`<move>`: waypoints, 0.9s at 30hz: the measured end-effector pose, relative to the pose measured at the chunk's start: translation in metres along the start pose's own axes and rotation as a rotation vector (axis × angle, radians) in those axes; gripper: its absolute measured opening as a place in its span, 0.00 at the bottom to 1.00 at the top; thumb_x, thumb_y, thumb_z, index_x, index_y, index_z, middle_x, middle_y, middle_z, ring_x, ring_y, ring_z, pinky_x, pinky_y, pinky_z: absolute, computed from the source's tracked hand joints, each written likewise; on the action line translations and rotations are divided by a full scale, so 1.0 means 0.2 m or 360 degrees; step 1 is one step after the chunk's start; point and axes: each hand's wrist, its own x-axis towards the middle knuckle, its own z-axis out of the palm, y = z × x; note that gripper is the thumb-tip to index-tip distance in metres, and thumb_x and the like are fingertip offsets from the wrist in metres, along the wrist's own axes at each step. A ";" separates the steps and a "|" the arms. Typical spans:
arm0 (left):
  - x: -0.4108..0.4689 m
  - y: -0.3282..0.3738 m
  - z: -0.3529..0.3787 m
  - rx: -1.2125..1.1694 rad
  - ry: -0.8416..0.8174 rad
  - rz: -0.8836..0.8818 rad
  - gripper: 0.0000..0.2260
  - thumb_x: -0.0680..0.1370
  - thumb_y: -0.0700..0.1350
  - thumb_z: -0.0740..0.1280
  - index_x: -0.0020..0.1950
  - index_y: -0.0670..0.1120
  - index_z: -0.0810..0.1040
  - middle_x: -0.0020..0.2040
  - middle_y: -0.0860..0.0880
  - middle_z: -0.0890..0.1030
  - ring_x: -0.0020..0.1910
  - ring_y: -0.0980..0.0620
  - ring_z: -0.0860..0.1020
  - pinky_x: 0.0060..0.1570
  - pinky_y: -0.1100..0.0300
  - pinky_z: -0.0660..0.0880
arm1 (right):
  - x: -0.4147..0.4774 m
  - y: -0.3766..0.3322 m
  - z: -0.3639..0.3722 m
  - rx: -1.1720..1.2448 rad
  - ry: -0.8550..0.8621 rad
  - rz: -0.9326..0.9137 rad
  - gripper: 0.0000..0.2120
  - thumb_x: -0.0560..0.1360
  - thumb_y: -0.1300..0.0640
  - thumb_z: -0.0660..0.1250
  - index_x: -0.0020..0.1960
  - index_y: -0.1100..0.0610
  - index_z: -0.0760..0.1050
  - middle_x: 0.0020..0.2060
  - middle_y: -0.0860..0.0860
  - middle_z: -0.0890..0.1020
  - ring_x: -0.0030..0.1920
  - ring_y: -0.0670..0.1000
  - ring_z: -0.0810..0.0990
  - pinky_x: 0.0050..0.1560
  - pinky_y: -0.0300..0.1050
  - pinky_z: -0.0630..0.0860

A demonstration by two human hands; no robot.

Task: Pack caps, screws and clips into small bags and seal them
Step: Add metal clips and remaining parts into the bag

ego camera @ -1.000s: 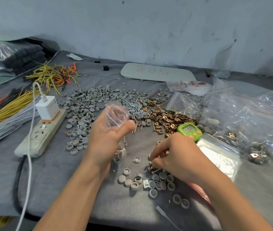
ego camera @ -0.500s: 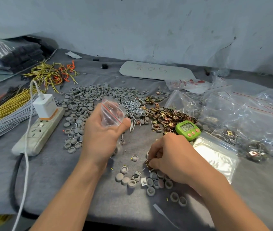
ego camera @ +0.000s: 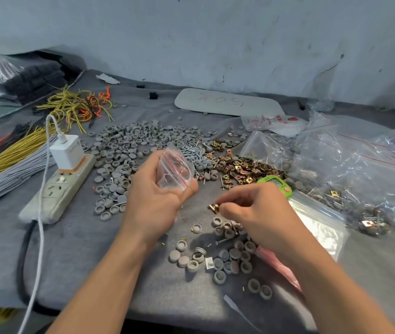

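My left hand (ego camera: 154, 201) holds a small clear zip bag (ego camera: 175, 171) with a red seal line, mouth up, above the grey felt table. My right hand (ego camera: 255, 210) pinches a few brass clips (ego camera: 214, 208) at its fingertips, just right of and below the bag. A small group of grey caps (ego camera: 227, 257) lies under and in front of my right hand, with a screw (ego camera: 223, 241) among them. Farther back lie a wide spread of grey caps (ego camera: 128, 150), a pile of screws (ego camera: 195, 154) and a pile of brass clips (ego camera: 242, 166).
A power strip (ego camera: 59, 189) with a white charger (ego camera: 67, 151) lies at left, beside bundles of wires (ego camera: 5, 162). A green timer (ego camera: 277, 185) sits behind my right hand. Clear bags (ego camera: 350, 165) with packed parts fill the right side; a flat bag stack (ego camera: 317, 222) lies beside my right wrist.
My right hand has lifted off the table with brass clips pinched in it and moved toward the bag. My left hand still holds the bag.
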 end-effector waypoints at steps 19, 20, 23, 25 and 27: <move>0.04 -0.01 -0.03 -0.0138 0.0289 -0.0333 0.14 0.75 0.33 0.74 0.52 0.52 0.84 0.45 0.57 0.87 0.44 0.61 0.85 0.39 0.69 0.78 | 0.01 0.00 0.10 -0.0471 0.0187 -0.0004 0.07 0.79 0.56 0.70 0.52 0.47 0.85 0.43 0.42 0.84 0.40 0.37 0.80 0.39 0.30 0.75; 0.04 -0.01 -0.02 -0.0136 0.0295 -0.0310 0.15 0.74 0.32 0.74 0.52 0.51 0.84 0.44 0.57 0.87 0.45 0.62 0.84 0.39 0.72 0.77 | 0.01 0.00 0.12 -0.0597 0.0139 -0.0032 0.07 0.79 0.55 0.70 0.55 0.47 0.85 0.46 0.45 0.84 0.43 0.40 0.82 0.43 0.36 0.79; 0.02 -0.01 0.00 -0.0076 0.0233 -0.0243 0.16 0.74 0.30 0.74 0.51 0.52 0.84 0.42 0.59 0.87 0.42 0.64 0.84 0.38 0.75 0.75 | 0.02 -0.02 0.18 -0.0845 0.0018 -0.0049 0.07 0.78 0.55 0.70 0.54 0.47 0.84 0.49 0.48 0.85 0.51 0.53 0.82 0.56 0.51 0.81; 0.02 -0.01 0.00 -0.0071 0.0186 -0.0216 0.17 0.73 0.28 0.73 0.50 0.51 0.84 0.40 0.59 0.86 0.41 0.65 0.83 0.39 0.74 0.75 | 0.04 -0.02 0.20 -0.0827 -0.0013 -0.0034 0.08 0.78 0.57 0.69 0.53 0.48 0.85 0.50 0.47 0.86 0.51 0.54 0.83 0.58 0.51 0.81; 0.02 -0.01 0.01 -0.0050 0.0135 -0.0204 0.17 0.73 0.27 0.73 0.49 0.50 0.84 0.39 0.59 0.85 0.40 0.65 0.82 0.39 0.72 0.75 | 0.05 -0.02 0.21 -0.0775 0.0013 -0.0056 0.07 0.80 0.55 0.69 0.52 0.48 0.85 0.48 0.45 0.86 0.49 0.51 0.83 0.56 0.49 0.81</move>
